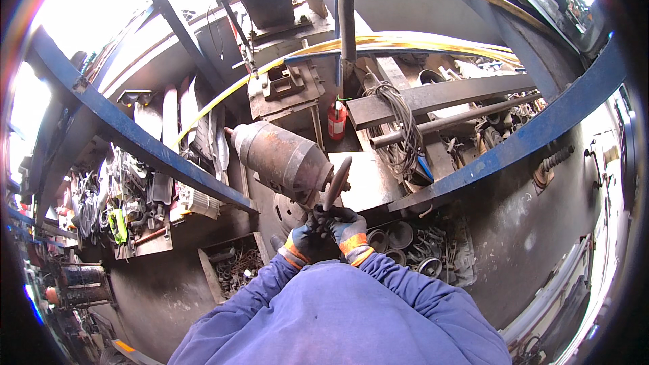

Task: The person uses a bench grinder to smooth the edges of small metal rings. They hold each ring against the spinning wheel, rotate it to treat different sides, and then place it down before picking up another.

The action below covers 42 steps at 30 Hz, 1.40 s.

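Note:
Both my hands wear dark gloves with grey backs and orange cuffs, and they meet close together in front of my chest. My left hand [306, 238] has its fingers closed around something small and dark. Against it, my right hand [345, 222] is also closed, at the lower end of a rusty, tapered metal piece [336, 182] that sticks up from between the hands. What the fingers grip is too dark and covered to name. Just beyond them lies a large rusty metal canister [284, 155], tilted, with a short stub at its far left end.
Blue metal beams [135, 135] cross on both sides. A red fire extinguisher [337, 119] stands behind the canister. Coiled cable [403, 135] hangs over a steel beam [446, 100]. Scrap parts [433, 247] lie right of my hands, and a yellow hose [223, 96] runs across the back.

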Each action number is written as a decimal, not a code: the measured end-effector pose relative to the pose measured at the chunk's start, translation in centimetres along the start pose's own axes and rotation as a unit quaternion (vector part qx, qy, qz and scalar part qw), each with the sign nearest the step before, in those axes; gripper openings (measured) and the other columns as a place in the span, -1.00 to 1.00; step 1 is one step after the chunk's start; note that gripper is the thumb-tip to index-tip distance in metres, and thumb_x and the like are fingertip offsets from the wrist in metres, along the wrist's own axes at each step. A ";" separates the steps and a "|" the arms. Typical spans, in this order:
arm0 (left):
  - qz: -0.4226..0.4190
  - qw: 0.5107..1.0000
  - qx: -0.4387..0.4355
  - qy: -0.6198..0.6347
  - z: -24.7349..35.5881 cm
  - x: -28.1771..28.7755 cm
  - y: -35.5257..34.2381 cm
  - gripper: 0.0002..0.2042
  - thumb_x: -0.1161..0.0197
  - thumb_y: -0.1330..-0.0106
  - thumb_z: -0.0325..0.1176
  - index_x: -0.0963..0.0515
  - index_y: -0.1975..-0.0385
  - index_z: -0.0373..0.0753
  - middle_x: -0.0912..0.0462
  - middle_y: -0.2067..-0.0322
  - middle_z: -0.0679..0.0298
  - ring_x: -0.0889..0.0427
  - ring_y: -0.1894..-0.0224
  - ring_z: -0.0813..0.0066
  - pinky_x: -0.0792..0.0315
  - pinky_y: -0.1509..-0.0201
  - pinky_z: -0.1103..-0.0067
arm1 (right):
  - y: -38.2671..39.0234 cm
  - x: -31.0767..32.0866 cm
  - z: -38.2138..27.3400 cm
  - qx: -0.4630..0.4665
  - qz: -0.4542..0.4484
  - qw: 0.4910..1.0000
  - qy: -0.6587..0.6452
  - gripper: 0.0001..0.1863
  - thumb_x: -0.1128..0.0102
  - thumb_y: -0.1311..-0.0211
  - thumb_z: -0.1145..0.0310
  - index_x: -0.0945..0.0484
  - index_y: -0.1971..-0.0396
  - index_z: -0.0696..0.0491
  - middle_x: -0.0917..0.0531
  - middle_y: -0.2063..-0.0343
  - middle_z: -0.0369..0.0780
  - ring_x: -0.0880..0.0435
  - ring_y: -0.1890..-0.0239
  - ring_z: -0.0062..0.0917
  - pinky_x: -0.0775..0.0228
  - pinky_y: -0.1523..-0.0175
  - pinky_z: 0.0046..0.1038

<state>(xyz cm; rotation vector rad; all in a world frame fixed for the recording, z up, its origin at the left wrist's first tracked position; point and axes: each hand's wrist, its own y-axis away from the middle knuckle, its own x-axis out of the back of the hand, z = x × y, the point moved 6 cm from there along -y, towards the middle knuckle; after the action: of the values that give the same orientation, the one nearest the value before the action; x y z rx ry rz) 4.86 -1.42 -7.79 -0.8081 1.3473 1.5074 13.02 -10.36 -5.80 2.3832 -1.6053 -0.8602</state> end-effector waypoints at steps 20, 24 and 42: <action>-0.045 0.993 0.109 0.003 -1.5 -1.9 1.1 -0.49 -0.37 -0.21 -0.15 -0.47 -0.14 -0.19 -0.68 0.19 0.29 -0.60 0.10 0.26 -0.47 0.04 0.38 | 3.4 0.9 -3.9 0.143 -0.036 0.962 0.229 -0.52 -0.54 0.10 0.56 -0.52 0.14 0.15 -0.73 0.34 -0.21 -0.73 0.30 -0.54 -0.61 0.27 -0.50; -0.050 0.994 0.098 -0.006 -1.4 -1.6 1.0 -0.58 -0.37 -0.21 -0.15 -0.52 -0.02 -0.17 -0.67 0.30 0.31 -0.60 0.14 0.28 -0.46 0.06 0.35 | 3.5 1.1 -3.8 0.139 -0.029 0.961 0.239 -0.54 -0.51 0.09 0.59 -0.52 0.13 0.16 -0.73 0.32 -0.20 -0.73 0.30 -0.54 -0.63 0.25 -0.49; -0.089 0.991 0.103 0.010 -1.5 -1.9 -1.3 -0.66 -0.05 -0.45 -0.13 -0.53 0.00 -0.24 -0.64 0.24 0.17 -0.58 0.23 0.28 -0.49 0.11 0.42 | 1.4 1.3 -2.6 0.081 -0.003 0.990 0.117 -0.68 -0.50 -0.01 0.56 -0.63 0.20 0.21 -0.74 0.33 -0.23 -0.67 0.35 -0.63 -0.53 0.22 -0.53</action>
<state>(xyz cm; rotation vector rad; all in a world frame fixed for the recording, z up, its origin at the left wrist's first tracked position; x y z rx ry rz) 6.59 -3.34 -6.78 -0.7909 1.3824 1.2023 13.56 -12.57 -3.54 2.4864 -1.6312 -0.4443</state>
